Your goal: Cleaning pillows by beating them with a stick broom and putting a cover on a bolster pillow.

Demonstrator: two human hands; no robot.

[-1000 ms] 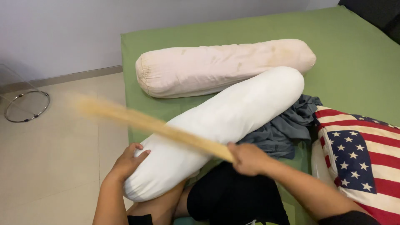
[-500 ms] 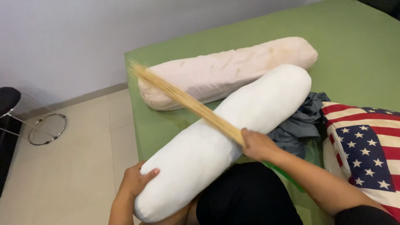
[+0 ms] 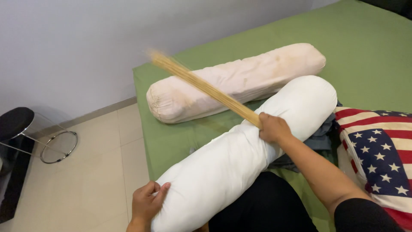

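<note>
A bundle of thin straw-coloured sticks [image 3: 206, 88] is being gripped at its lower end by the right hand [image 3: 274, 128], whose fingers are being kept clenched around it. The bundle is being held slanted up and to the left, its blurred far tip being carried above the near end of a cream, stained bolster [image 3: 240, 79]. The right hand is being rested on the middle of a long white bolster [image 3: 244, 154], which is being laid diagonally across the green bed [image 3: 373, 51] and over the person's lap. The lower end of that white bolster is being grasped by the left hand [image 3: 147, 203], fingers curled against the fabric at the bed's edge. The cream bolster is being left lying just behind the white one, the two nearly touching. A star-and-stripe patterned cushion [image 3: 377, 150] is lying to the right, beside grey cloth [image 3: 319, 139]. A round black stool [image 3: 15, 122] is standing on the tiled floor [image 3: 86, 184].
</note>
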